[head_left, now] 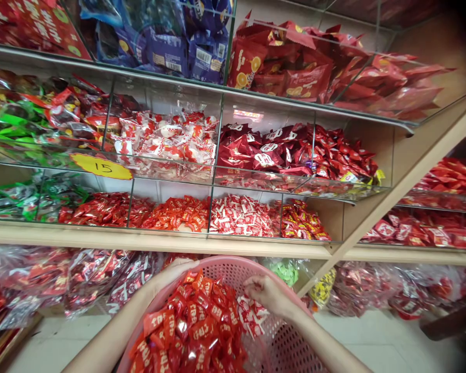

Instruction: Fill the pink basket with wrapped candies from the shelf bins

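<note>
A pink perforated plastic basket (233,267) is in front of me at the bottom of the head view. My left hand (180,270) is closed over its far left rim. Many red-wrapped candies (196,326) are heaped in the basket's left and middle part. Beside them, on the right, lies a smaller pile of white-and-red wrapped candies (251,317). Just above this pile, inside the basket, is my right hand (267,294). Its fingers are loosely bent and apart, and I see nothing held in them.
A shelf with clear dividers holds red-and-white candies (243,215), orange-red candies (182,212) and large red packets (291,67). A yellow price tag (101,166) reads 15. Below the wooden shelf edge (147,241) stand filled plastic bags (95,277). A slanting wooden post (404,191) is right.
</note>
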`<state>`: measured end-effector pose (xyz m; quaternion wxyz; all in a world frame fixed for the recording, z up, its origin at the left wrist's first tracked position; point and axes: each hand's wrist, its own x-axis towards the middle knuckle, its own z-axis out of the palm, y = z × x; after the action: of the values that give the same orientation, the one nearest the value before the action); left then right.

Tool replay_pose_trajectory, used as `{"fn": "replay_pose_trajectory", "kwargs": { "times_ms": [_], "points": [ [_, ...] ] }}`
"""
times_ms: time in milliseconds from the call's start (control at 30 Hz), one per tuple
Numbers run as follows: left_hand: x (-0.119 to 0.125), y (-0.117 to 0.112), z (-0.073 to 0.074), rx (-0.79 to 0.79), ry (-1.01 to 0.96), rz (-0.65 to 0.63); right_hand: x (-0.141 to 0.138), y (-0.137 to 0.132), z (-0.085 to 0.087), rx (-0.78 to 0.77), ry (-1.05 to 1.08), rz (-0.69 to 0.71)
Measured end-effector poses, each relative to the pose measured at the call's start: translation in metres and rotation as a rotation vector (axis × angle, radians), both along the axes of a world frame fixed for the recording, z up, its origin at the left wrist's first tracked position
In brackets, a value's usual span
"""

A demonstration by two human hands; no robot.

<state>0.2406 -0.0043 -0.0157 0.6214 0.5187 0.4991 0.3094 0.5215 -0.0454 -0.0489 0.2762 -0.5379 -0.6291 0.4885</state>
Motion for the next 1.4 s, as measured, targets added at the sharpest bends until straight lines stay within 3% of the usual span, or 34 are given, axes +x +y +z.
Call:
{"fn": "replay_pose_trajectory", "kwargs": {
  "times_ms": [200, 333, 500, 633, 700, 800, 900, 1000, 1100, 1267, 1400],
  "points": [
    [-0.001, 0.0, -0.002, -0.016, -0.033, -0.046, -0.008, -0.004, 0.023, 0.036, 0.104, -0.09],
    [-0.001, 0.002, -0.004, -0.023, -0.033, -0.045, -0.008, -0.009, 0.031, -0.166, 0.182, -0.074],
    [-0.004, 0.004, -0.005, -0.016, -0.029, -0.035, -0.006, -0.008, 0.019, -0.065, 0.079, -0.009],
    [-0.004, 0.002, -0.007, -0.009, -0.038, -0.038, -0.003, -0.007, 0.012, -0.009, -0.16, 0.019],
    [-0.002, 0.001, -0.01, -0.015, -0.045, -0.049, -0.003, -0.007, 0.024, 0.139, -0.396, 0.057],
    [0.0, 0.003, -0.016, -0.031, -0.088, -0.085, -0.011, 0.001, 0.068, 0.401, -0.725, 0.117],
    [0.0, 0.007, -0.022, -0.031, -0.106, -0.096, -0.029, 0.022, 0.122, 0.522, -0.756, 0.081],
    [-0.001, 0.011, -0.025, 0.028, -0.046, -0.072, -0.049, 0.05, 0.156, 0.652, -0.764, 0.01],
    [-0.002, 0.01, -0.025, 0.044, -0.029, -0.067, -0.066, 0.077, 0.164, 0.682, -0.85, -0.006],
    [-0.001, 0.006, -0.023, 0.009, -0.071, -0.068, -0.087, 0.1, 0.154, 0.412, -0.986, 0.052],
    [-0.001, 0.006, -0.024, -0.01, -0.085, -0.042, -0.098, 0.107, 0.146, 0.398, -1.075, -0.02]
  ]
}}
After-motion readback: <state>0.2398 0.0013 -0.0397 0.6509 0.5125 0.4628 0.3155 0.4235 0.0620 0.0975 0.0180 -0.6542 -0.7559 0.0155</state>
